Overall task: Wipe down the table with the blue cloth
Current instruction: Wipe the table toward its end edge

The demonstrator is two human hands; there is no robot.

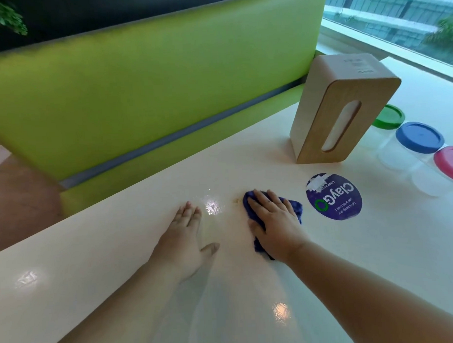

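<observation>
Right hand (276, 221) presses flat, fingers straight, on the blue cloth (296, 207) toward the far edge of the bench (115, 257); left hand (184, 237) lies spread beside it, holding nothing.

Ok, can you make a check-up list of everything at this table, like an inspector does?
Surface: table pale and glossy; small tan smudge just left of the blue cloth.
Job's things: blue cloth bunched under the right hand.
Clutter: tissue box upright; green-lidded jar, blue-lidded jar, pink-lidded jar; round purple sticker.
Hands: left hand flat on the table; right hand flat on the cloth.
Cables: nothing seen.
Surroundings: green bench, window, plant.
</observation>
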